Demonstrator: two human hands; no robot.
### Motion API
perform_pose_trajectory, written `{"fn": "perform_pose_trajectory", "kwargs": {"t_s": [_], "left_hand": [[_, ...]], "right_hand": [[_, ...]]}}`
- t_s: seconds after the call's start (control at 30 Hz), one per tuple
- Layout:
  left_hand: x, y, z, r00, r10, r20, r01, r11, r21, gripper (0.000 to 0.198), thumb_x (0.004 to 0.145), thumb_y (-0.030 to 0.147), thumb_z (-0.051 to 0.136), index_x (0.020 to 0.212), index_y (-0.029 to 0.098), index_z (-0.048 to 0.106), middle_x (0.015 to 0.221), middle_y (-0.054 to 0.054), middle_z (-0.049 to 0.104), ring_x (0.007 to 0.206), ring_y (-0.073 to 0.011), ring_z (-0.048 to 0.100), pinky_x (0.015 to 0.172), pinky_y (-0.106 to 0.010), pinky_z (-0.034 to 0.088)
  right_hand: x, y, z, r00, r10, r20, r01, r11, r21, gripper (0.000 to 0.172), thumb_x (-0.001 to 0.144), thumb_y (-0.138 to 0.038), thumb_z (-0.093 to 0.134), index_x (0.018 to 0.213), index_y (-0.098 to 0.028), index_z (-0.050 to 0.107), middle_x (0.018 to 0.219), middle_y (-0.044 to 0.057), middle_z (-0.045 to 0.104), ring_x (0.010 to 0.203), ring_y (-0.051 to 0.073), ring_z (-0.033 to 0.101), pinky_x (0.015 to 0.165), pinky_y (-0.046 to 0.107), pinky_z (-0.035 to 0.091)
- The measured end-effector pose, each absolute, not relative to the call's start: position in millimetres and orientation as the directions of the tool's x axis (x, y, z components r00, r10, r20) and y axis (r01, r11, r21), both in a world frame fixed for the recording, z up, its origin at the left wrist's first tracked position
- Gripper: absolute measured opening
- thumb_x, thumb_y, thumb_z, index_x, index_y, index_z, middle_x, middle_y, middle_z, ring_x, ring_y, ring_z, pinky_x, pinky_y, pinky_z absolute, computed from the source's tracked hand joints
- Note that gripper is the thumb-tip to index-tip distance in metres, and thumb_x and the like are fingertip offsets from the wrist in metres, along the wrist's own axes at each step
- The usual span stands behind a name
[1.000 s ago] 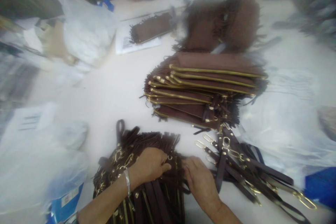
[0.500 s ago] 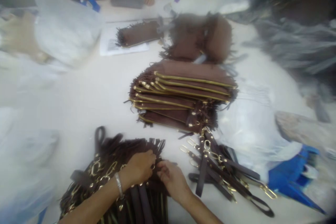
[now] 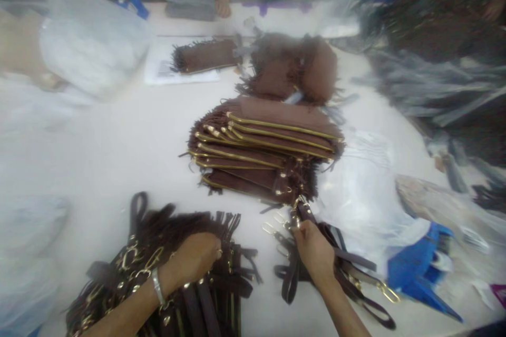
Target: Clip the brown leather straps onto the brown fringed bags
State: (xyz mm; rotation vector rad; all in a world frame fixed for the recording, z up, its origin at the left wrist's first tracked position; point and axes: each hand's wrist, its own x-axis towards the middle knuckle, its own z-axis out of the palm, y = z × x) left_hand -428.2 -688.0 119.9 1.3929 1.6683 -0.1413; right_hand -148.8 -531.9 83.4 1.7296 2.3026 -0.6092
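Note:
In the head view, my left hand (image 3: pixel 200 257), with a bracelet on its wrist, is closed over a pile of dark brown fringed pouches (image 3: pixel 172 221) at the lower left. Its fingertips are partly hidden, and what they pinch does not show clearly. Straps with gold clips lie across this pile. Over to the right, my right hand (image 3: pixel 314 247) pinches the upper end of a brown wrist strap (image 3: pixel 304 210) in a loose heap. Around that hand lie several more straps (image 3: pixel 358 259) with gold clasps.
Brown pouches with gold zips (image 3: pixel 276 142) are stacked beyond my hands. Behind them are more fringed pouches (image 3: pixel 272 76) and a single pouch (image 3: pixel 209 56) on a paper sheet. Clear plastic bags (image 3: pixel 95 47) and a blue object (image 3: pixel 419 268) flank them. Another person's hand (image 3: pixel 223 6) rests across the table.
My right hand has left the fringed pouches beside my left hand and moved right onto the strap heap. A strap now lies across the pile's right edge. The view has shifted slightly.

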Motion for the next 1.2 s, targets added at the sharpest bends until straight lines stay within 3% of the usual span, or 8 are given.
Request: {"fn": "perform_pose_trajectory", "kwargs": {"t_s": [0.17,0.3,0.4,0.53,0.77,0.93,1.07,1.2], "left_hand": [[-430.6,-687.7,126.7,-0.014,0.735,-0.678,0.796,0.418,0.437,0.015,0.082,0.021,0.049,0.081,0.018,0.064,0.083,-0.008,0.069,0.082,-0.0221,0.063,0.073,-0.031,0.045],[-431.3,-688.1,128.5,-0.052,0.743,-0.668,0.782,0.446,0.435,0.012,0.078,0.018,0.050,0.081,0.019,0.061,0.082,-0.005,0.068,0.079,-0.0198,0.062,0.070,-0.029,0.044],[-431.9,-689.7,128.6,-0.050,0.757,-0.652,0.772,0.443,0.455,0.012,0.078,0.018,0.051,0.084,0.021,0.060,0.084,-0.003,0.067,0.080,-0.0190,0.061,0.071,-0.027,0.043],[-432.6,-691.0,125.5,-0.034,0.761,-0.648,0.775,0.429,0.464,0.012,0.078,0.020,0.053,0.087,0.022,0.061,0.088,-0.002,0.067,0.083,-0.0189,0.061,0.072,-0.027,0.043],[-432.6,-690.1,121.1,-0.020,0.783,-0.622,0.735,0.433,0.522,0.017,0.079,0.028,0.060,0.096,0.025,0.061,0.088,0.000,0.068,0.081,-0.0189,0.062,0.067,-0.026,0.042],[-432.6,-689.1,127.7,-0.002,0.796,-0.606,0.760,0.395,0.516,0.010,0.083,0.027,0.057,0.089,0.024,0.064,0.083,-0.001,0.069,0.079,-0.0193,0.062,0.068,-0.026,0.042],[-430.6,-689.2,129.6,-0.005,0.813,-0.582,0.822,0.334,0.461,0.010,0.083,0.021,0.054,0.086,0.023,0.064,0.078,-0.002,0.069,0.079,-0.0213,0.064,0.068,-0.027,0.043],[-429.2,-690.4,128.2,-0.003,0.822,-0.569,0.850,0.302,0.432,0.011,0.087,0.023,0.052,0.087,0.022,0.063,0.077,-0.004,0.069,0.076,-0.0214,0.065,0.067,-0.027,0.043]], "right_hand": [[-171.6,-550.9,93.4,-0.414,0.843,-0.343,0.841,0.210,-0.499,0.027,0.093,-0.046,0.040,0.088,-0.023,0.054,0.086,0.003,0.065,0.079,0.021,0.062,0.069,0.030,0.041],[-213.2,-575.8,109.0,-0.635,0.625,-0.454,0.646,0.108,-0.756,0.031,0.096,-0.046,0.037,0.085,-0.023,0.054,0.067,-0.003,0.061,0.061,0.015,0.059,0.063,0.026,0.043],[-242.5,-599.5,109.8,-0.738,0.544,-0.398,0.563,0.173,-0.808,0.031,0.096,-0.041,0.038,0.083,-0.022,0.059,0.071,-0.002,0.062,0.068,0.015,0.060,0.067,0.026,0.045],[-256.5,-620.5,103.1,-0.801,0.509,-0.316,0.468,0.203,-0.860,0.031,0.098,-0.029,0.034,0.109,-0.024,0.062,0.097,0.004,0.065,0.093,0.017,0.061,0.084,0.029,0.048],[-254.4,-626.4,98.2,-0.720,0.565,-0.403,0.574,0.158,-0.804,0.022,0.096,-0.032,0.038,0.089,-0.021,0.056,0.083,0.002,0.062,0.078,0.018,0.060,0.072,0.030,0.047],[-257.9,-627.9,101.3,-0.726,0.546,-0.419,0.569,0.133,-0.812,0.022,0.095,-0.036,0.039,0.086,-0.021,0.053,0.080,0.002,0.061,0.075,0.018,0.058,0.070,0.030,0.043],[-258.5,-622.8,101.5,-0.665,0.442,-0.602,0.597,-0.171,-0.784,0.028,0.090,-0.045,0.048,0.077,-0.021,0.052,0.065,-0.002,0.057,0.060,0.013,0.053,0.058,0.025,0.040],[-259.2,-612.3,98.0,-0.613,0.136,-0.778,0.610,-0.544,-0.576,0.037,0.080,-0.054,0.058,0.087,-0.018,0.054,0.063,-0.005,0.054,0.047,0.007,0.043,0.043,0.019,0.030]]}}
